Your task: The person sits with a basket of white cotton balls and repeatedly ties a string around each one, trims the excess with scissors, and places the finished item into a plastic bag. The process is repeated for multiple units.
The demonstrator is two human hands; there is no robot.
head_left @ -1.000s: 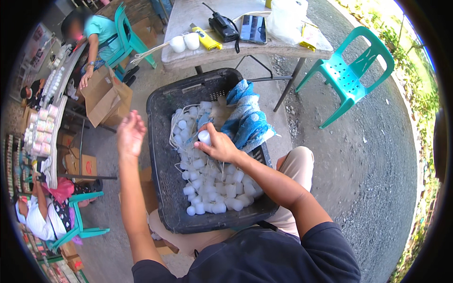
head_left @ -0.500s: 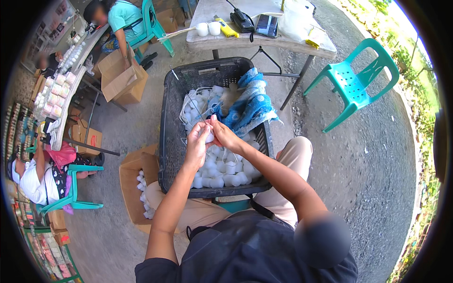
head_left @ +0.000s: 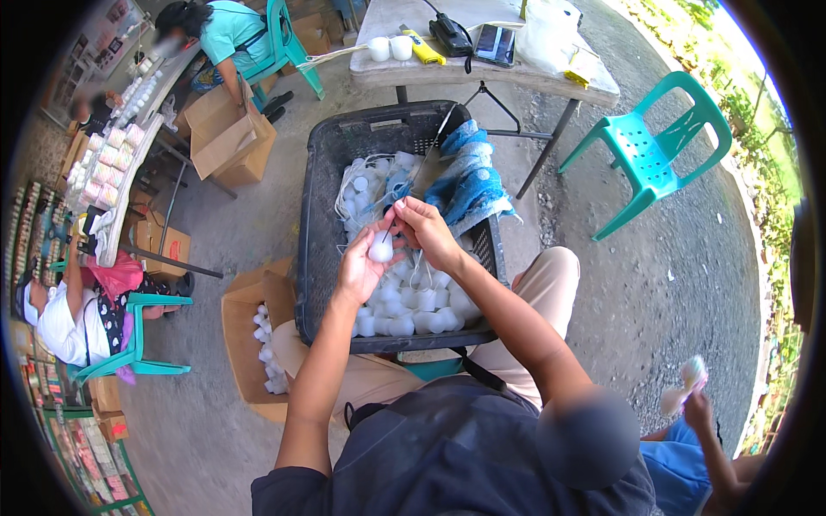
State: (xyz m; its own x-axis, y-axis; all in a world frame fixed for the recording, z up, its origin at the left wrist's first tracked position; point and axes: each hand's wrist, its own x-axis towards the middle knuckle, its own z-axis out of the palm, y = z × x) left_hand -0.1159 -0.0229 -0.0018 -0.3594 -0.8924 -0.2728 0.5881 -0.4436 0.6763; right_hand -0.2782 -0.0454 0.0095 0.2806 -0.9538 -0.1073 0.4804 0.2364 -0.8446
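My left hand (head_left: 363, 265) holds a small white rounded piece (head_left: 380, 248), palm up, with the fingers curled around it. My right hand (head_left: 423, 225) pinches a long thin needle-like rod (head_left: 437, 142), whose lower end meets the white piece. The rod's upper end points up toward the far rim of a black plastic crate (head_left: 311, 206). Both hands are above this crate. Many similar white pieces (head_left: 423, 299) lie in it, some with white strings. Blue-and-white cloth (head_left: 469, 181) lies over its right side.
A cardboard box (head_left: 245, 344) with white pieces stands left of the crate. The far table (head_left: 533, 77) bears a phone (head_left: 495, 45), a radio (head_left: 451, 34) and a yellow cutter (head_left: 423, 47). A green chair (head_left: 654, 159) stands right. Two people sit left; another person's hand (head_left: 699, 411) appears lower right.
The rod has swung from leaning left to leaning right. My left fingers have loosened around the white piece, showing more of it. Another person has come into view at lower right.
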